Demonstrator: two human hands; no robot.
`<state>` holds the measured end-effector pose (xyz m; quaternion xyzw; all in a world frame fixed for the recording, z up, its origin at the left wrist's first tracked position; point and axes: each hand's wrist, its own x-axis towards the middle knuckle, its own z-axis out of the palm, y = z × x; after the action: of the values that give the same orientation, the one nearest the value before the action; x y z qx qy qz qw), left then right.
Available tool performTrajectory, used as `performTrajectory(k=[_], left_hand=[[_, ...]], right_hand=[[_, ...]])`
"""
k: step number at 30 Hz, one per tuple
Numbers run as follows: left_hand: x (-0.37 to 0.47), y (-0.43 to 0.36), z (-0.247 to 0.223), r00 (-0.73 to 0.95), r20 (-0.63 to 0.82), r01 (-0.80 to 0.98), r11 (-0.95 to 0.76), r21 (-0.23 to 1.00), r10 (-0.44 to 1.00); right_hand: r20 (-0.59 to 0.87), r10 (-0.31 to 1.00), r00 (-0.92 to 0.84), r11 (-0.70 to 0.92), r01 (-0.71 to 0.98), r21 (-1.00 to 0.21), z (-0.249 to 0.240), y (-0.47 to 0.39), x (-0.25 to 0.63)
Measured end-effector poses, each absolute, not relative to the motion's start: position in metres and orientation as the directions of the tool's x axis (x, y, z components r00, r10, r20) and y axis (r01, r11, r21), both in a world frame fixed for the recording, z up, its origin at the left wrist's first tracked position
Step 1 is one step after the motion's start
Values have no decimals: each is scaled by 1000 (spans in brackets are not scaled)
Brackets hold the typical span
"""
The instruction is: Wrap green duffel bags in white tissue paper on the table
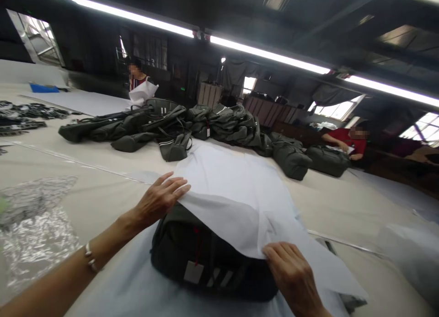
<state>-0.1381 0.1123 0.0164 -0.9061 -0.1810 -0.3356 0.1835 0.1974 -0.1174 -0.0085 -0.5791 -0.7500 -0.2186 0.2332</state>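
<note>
Remotely, I grip the white sheet (pixel 233 184), left hand (pixel 166 193) and right hand (pixel 290 269) apart, likely to span the duffel bag (pixel 171 250) between them.

Looks like a factory workshop: long cream-covered worktable (pixel 329 202), heap of dark green fabric bags (pixel 236 125), long white tube lights (pixel 133 17) overhead, red-shirted person (pixel 358 146) working across it.

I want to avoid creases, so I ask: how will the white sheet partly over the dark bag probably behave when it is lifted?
The white sheet is probably floppy, because its near edge curves loosely over the dark bag. It may crease easily, as folds show near the right hand. It looks thin, so it is likely light.
</note>
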Motion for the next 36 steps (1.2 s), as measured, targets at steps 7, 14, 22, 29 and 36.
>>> performTrajectory(k=[7,14,22,29,36], left_hand=[[-107,-33,-42,768,607,97,-973,209,207],[-55,-77,-84,943,304,36,-948,317,137],[-46,-91,-139,868,267,358,-901,246,418],[-15,-72,-131,709,576,477,-878,33,407],[-4,-57,-112,711,403,618,-786,31,575]], right_hand=[[428,899,97,62,937,-344,-8,-114,210],[249,914,321,-143,828,-542,34,-88,222],[236,954,184,-61,893,-447,26,-91,223],[258,958,126,-11,913,-408,18,-96,228],[223,968,119,-9,897,-442,7,-99,236]])
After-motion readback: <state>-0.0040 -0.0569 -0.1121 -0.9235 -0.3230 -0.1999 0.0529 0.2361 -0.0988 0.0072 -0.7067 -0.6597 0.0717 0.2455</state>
